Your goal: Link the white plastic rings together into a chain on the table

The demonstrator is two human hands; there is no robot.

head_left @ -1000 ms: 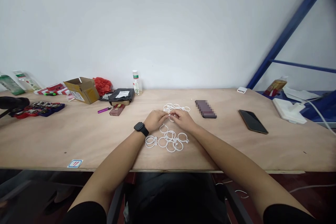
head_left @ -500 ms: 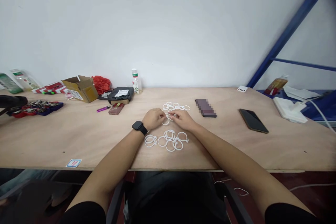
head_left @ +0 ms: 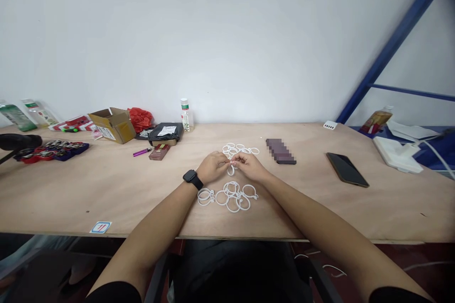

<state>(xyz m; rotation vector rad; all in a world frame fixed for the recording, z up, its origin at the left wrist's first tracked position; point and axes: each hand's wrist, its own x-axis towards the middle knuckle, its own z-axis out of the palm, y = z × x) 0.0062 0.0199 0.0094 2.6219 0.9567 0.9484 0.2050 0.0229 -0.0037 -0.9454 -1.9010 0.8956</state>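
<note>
My left hand point(head_left: 212, 167) and my right hand point(head_left: 249, 165) meet fingertip to fingertip over the middle of the wooden table point(head_left: 106, 189). Both pinch one white plastic ring point(head_left: 231, 169) that hangs between them. A black watch point(head_left: 192, 179) sits on my left wrist. Several white rings point(head_left: 231, 196) lie in a cluster just in front of my hands. Another cluster of white rings point(head_left: 239, 149) lies just behind them.
A blurred dark block point(head_left: 280, 151) and a black phone point(head_left: 347, 169) lie to the right. To the left are a purple lighter point(head_left: 141, 152), a dark red pack point(head_left: 159, 152), a black pouch point(head_left: 165, 133), a small bottle point(head_left: 185, 114), a cardboard box point(head_left: 113, 124) and a tray of small parts point(head_left: 53, 149).
The hands stay together on the ring; the ring now hangs lower between the fingertips. The view has tipped slightly, so the table sits lower in the picture.
</note>
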